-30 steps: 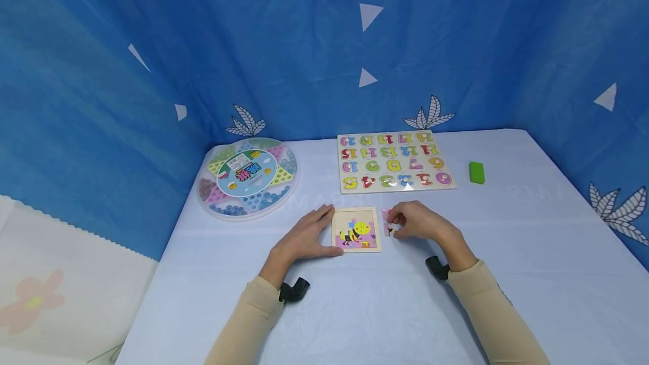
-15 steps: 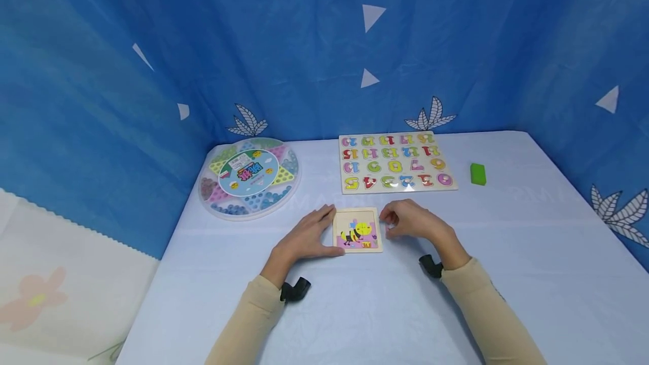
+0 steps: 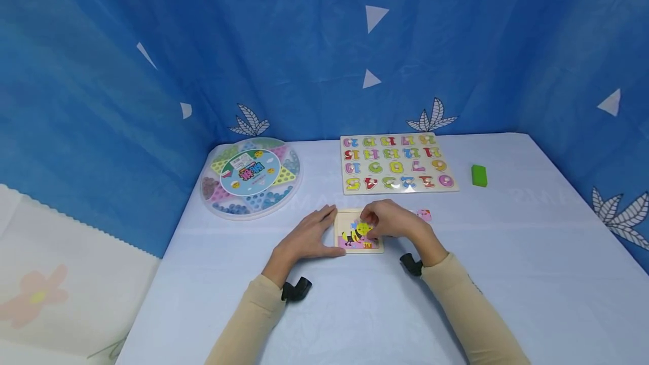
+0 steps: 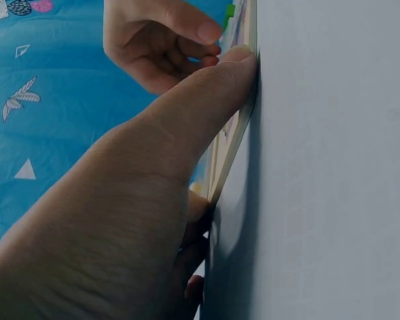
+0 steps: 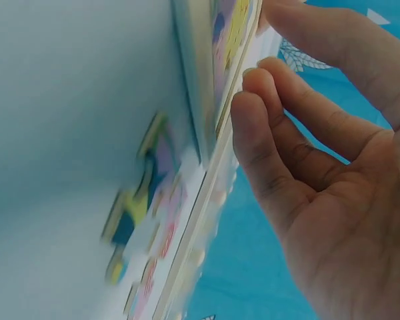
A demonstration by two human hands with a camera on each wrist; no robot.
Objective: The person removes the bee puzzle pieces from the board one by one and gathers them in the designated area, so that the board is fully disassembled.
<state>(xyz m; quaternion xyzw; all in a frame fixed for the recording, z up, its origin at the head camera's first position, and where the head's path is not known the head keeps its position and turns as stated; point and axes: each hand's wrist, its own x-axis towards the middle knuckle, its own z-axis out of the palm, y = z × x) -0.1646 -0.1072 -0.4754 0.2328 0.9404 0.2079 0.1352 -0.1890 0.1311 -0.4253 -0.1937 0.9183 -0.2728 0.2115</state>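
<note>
A small square wooden jigsaw tray (image 3: 372, 251) with a bee picture (image 3: 351, 236) lies flat on the table. My left hand (image 3: 306, 235) holds the tray's left side, fingers at the upper corner and thumb at the lower one. In the left wrist view that thumb (image 4: 193, 100) lies along the tray's edge. My right hand (image 3: 392, 221) is over the tray's right part, hiding some of the picture. The right wrist view shows its bent fingers (image 5: 257, 133) apart from the thumb, with no piece visible between them. Blurred loose jigsaw pieces (image 5: 130, 213) lie beside the tray.
One pink loose piece (image 3: 423, 215) shows right of my right hand. Behind the tray stands a number puzzle board (image 3: 399, 189). A round marble board game (image 3: 248, 173) is at the back left, a green block (image 3: 479, 176) at the right. Blue curtains (image 3: 304, 49) enclose the table.
My right hand has moved left from the loose pieces beside the tray to above the tray's right part, uncovering a pink piece. The left hand stays on the tray.
</note>
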